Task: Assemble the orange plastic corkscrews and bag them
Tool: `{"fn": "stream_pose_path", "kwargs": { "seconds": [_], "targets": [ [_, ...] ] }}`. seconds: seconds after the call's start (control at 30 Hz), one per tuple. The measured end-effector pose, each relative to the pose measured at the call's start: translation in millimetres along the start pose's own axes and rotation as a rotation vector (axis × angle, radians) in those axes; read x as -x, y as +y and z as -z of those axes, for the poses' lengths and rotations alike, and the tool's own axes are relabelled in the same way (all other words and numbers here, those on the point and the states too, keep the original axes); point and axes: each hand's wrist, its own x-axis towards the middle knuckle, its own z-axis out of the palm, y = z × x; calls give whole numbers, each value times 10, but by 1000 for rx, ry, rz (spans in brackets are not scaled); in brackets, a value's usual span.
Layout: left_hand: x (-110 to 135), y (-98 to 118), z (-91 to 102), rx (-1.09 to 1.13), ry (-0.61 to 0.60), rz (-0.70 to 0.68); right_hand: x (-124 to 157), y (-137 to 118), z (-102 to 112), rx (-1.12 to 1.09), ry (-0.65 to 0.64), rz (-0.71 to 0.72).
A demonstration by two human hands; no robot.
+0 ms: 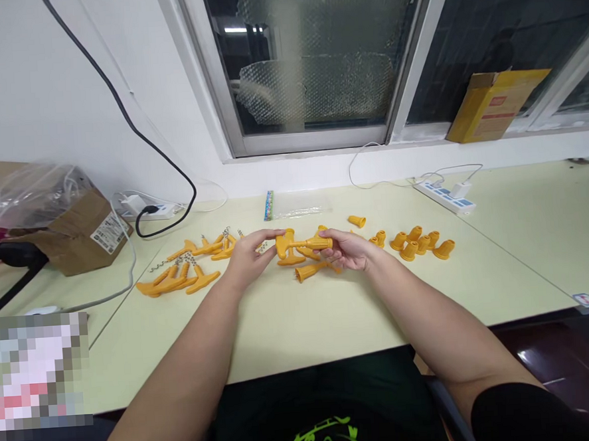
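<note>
Both my hands meet above the pale table point(290, 314), holding one orange plastic corkscrew point(296, 244) between them. My left hand point(249, 256) pinches its T-shaped handle end. My right hand point(349, 249) is closed on the orange sleeve end. Under my hands lie a few more orange pieces point(310, 270). To the left, a heap of orange T-handle corkscrews point(183, 275) with metal spirals is spread out. To the right stands a cluster of small orange caps point(420, 243), with one loose cap point(357, 221) lying farther back.
A cardboard box point(83, 237) with a plastic bag sits at the far left. A black cable point(134, 130) runs down the wall to a plug. A clear packet point(293, 205), a white power strip point(445, 194) and a yellow box point(497, 105) on the sill line the back.
</note>
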Motion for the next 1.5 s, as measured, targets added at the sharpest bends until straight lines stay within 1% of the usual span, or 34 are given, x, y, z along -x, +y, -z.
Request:
{"fn": "stream_pose_path", "kwargs": {
  "seconds": [0.07,0.17,0.23,0.3,0.37,0.4,0.43,0.5,0.53,0.57,0.63,0.67,0.73,0.83,0.93,1.03,1.1,1.13,1.2,1.33,1.43,1.5],
  "targets": [
    [6,-17,27,-1,-28,52,4,3,-1,36,46,56],
    [-6,-32,67,17,-65,20,2,22,-8,111,117,104],
    [-23,-31,84,33,-64,-7,-7,47,-3,174,127,146],
    [-39,-23,77,64,-55,32,-18,81,10,287,100,258],
    [-54,-19,41,147,-44,153,-32,120,25,478,105,458],
    [-62,-23,15,221,-30,246,-40,138,32,601,152,588],
    [-71,-32,-12,314,-5,360,-49,155,35,736,225,725],
    [-92,-64,-57,520,103,602,-66,184,33,1000,386,967],
    [-104,-83,-69,616,172,704,-73,196,25,1112,446,1037],
    [-116,-103,-73,697,238,784,-78,210,14,1205,479,1060],
    [-136,-132,-61,816,338,876,-86,240,-18,1310,503,996],
    [-143,-137,-51,866,357,898,-89,258,-37,1320,510,950],
    [-149,-118,-39,957,343,914,-100,297,-76,1275,513,883],
    [-138,-9,-78,1060,223,848,-137,353,-141,1095,476,826],
    [-107,161,-200,1115,90,778,-203,404,-219,862,403,790],
    [-67,313,-357,1164,-41,766,-284,457,-301,621,321,726],
    [-47,369,-441,1186,-104,765,-321,485,-342,490,285,697],
    [-40,382,-469,1188,-110,766,-329,492,-357,442,275,697],
    [-35,382,-497,1175,-79,778,-321,488,-373,390,263,714],
    [-33,337,-484,1105,-10,800,-247,418,-379,452,284,784],
    [-13,310,-485,976,-21,756,-227,381,-369,463,264,811],
    [6,302,-500,860,-70,700,-245,380,-349,429,225,830]
  ]
}}
